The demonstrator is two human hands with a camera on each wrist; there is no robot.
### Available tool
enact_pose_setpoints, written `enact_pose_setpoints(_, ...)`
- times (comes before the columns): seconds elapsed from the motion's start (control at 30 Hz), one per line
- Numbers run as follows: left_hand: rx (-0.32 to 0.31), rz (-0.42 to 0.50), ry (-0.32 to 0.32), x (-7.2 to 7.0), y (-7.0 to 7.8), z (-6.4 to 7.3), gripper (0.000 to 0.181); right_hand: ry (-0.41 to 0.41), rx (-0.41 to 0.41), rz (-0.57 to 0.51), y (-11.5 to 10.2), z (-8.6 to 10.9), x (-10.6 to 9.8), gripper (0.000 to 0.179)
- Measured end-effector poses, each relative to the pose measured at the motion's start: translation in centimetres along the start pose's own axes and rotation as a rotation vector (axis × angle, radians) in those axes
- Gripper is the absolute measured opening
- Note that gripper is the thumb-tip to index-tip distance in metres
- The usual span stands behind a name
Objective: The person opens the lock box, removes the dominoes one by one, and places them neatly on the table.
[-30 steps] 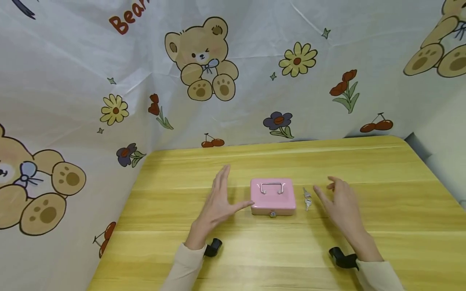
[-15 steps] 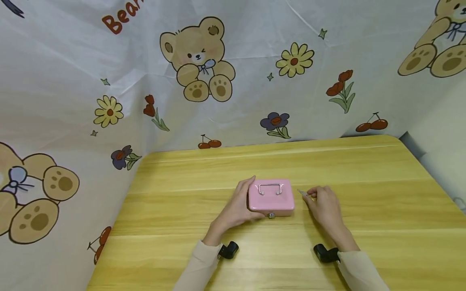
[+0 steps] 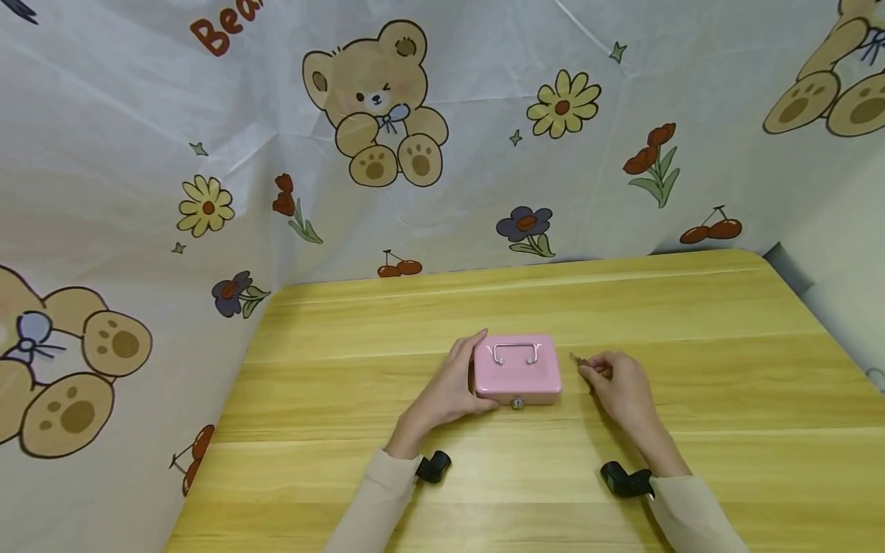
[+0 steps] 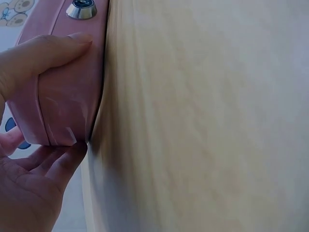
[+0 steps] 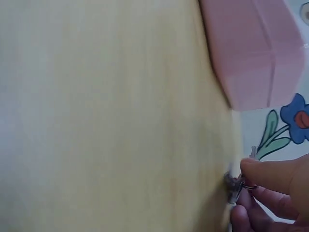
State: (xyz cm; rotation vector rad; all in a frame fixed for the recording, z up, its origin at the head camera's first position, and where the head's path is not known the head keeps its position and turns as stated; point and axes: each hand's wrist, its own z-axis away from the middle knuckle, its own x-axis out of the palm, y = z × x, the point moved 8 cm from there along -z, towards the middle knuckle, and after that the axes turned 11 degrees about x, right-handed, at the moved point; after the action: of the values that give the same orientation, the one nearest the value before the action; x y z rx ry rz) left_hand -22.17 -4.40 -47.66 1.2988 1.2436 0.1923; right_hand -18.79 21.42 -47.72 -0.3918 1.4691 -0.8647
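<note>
A pink metal cash box (image 3: 517, 375) with a wire handle (image 3: 515, 349) on its lid and a round lock (image 3: 517, 403) at the front stands closed on the table. My left hand (image 3: 445, 392) grips its left end, thumb on the front face beside the lock (image 4: 81, 10) and fingers at the end wall. To the right of the box, my right hand (image 3: 625, 395) pinches a small silver key (image 3: 577, 359) between thumb and fingers. A second key (image 5: 233, 186) dangles from the ring below, blurred. Both keys are apart from the box.
The wood-grain table (image 3: 346, 491) extends all round the box. Behind and to the left hangs a white cloth (image 3: 484, 177) printed with bears and flowers. Each wrist wears a black camera (image 3: 434, 466).
My left hand has moved right and taken hold of the box's left end. My right hand has moved left and picked up the keys from the table, then lifted them slightly.
</note>
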Motion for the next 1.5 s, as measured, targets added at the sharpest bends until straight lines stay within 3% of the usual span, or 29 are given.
enact_pose_setpoints(0.17, 0.005, -0.038, -0.031, 0.1, 0.1, -0.1, 0.117, 0.041, -0.020, -0.106, -0.6, 2.3, -0.9, 0.017)
enact_pose_setpoints(0.37, -0.039, -0.039, -0.035, -0.4, -0.2, -0.2, 0.120, 0.204, -0.122, -0.230, -3.0, 6.6, -1.4, 0.004)
enact_pose_setpoints(0.5, -0.069, 0.068, -0.002, -0.6, -0.7, -0.3, 0.116, 0.267, -0.151, -0.237, -4.2, 9.0, -0.6, 0.009)
enact_pose_setpoints(0.6, -0.088, 0.149, 0.030, -0.8, -1.2, -0.3, 0.113, 0.269, -0.175, -0.222, -5.1, 10.0, 0.5, 0.014)
enact_pose_setpoints(0.8, -0.102, 0.208, 0.059, -0.9, -1.6, -0.6, 0.109, 0.274, -0.205, -0.212, -6.5, 10.4, 2.0, 0.021)
enact_pose_setpoints(1.23, -0.107, 0.223, 0.052, -0.8, -1.6, -1.0, 0.106, 0.251, -0.131, -0.174, -7.3, 9.3, 3.1, 0.015)
enact_pose_setpoints(1.5, -0.128, 0.261, 0.058, -1.0, -1.8, -1.0, 0.107, 0.350, -0.249, -0.139, -8.8, 9.5, 3.3, 0.017)
